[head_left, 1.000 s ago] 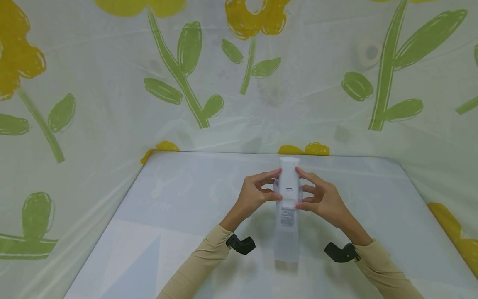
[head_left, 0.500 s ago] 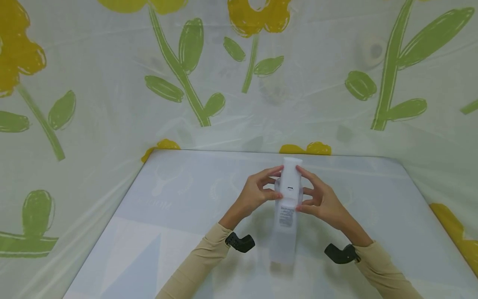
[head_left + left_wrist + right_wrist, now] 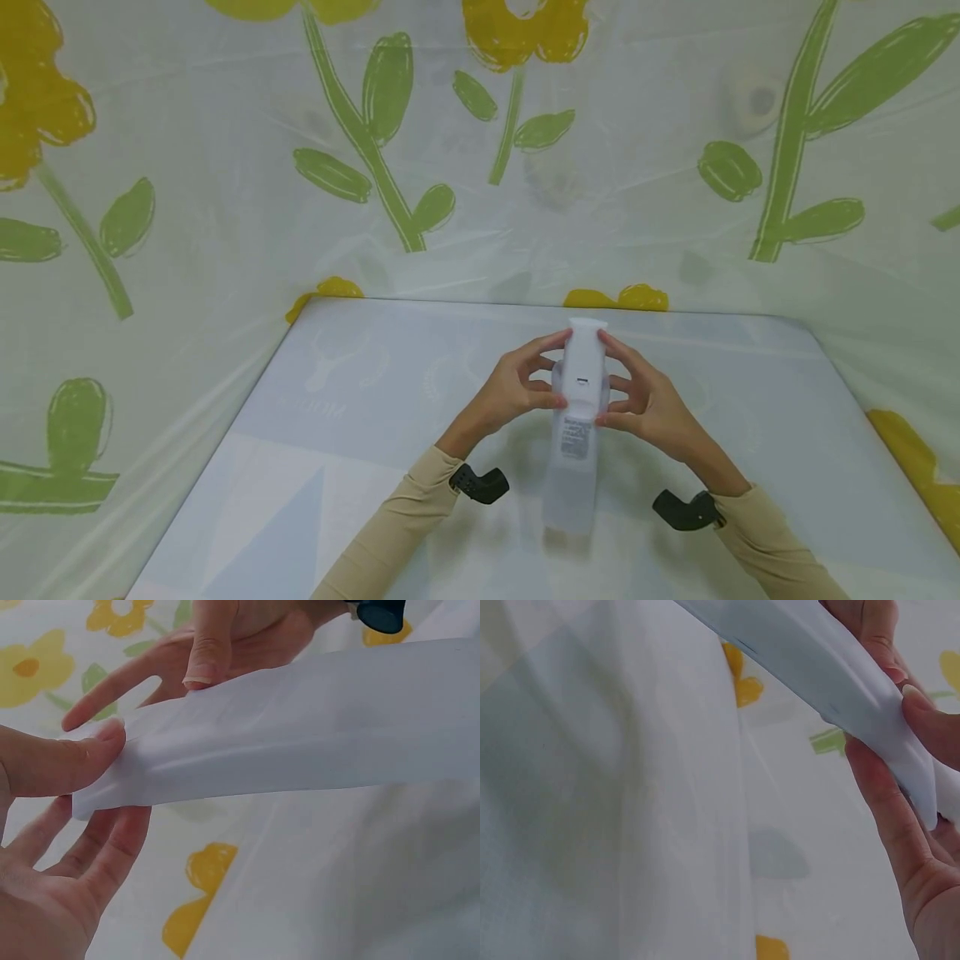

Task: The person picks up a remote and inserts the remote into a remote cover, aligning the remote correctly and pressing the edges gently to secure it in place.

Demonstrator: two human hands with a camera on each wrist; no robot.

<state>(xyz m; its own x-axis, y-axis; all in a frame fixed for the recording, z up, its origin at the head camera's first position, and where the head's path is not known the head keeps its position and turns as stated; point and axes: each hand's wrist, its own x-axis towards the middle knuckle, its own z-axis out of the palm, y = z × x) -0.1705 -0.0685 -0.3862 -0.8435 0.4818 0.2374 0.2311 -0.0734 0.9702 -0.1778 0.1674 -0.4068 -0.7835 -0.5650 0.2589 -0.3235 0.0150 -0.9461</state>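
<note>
A long, slim white device (image 3: 585, 354) stands out in the head view, with a small dark port slot on its face. Its upper end flares slightly. Below, a frosted, translucent long part (image 3: 570, 492) bears a grey printed label (image 3: 576, 437); whether this is a sleeve or part of the device I cannot tell. My left hand (image 3: 517, 383) pinches the left edge between thumb and fingers. Opposite it, my right hand (image 3: 645, 396) pinches the right edge. Both wrist views show thumb and fingers on either side of the smooth white body (image 3: 300, 727), (image 3: 817, 667).
Beneath the hands lies a pale table top (image 3: 360, 400) with faint blue shapes. A flower-printed curtain (image 3: 225, 167) hangs behind and at both sides, close to the table's edges. Dark cameras sit on the left wrist (image 3: 480, 485) and right wrist (image 3: 686, 510).
The lower end of the white device has swung slightly left, so it tilts a little. My left thumb sits slightly lower than half a second ago. Both hands keep their hold.
</note>
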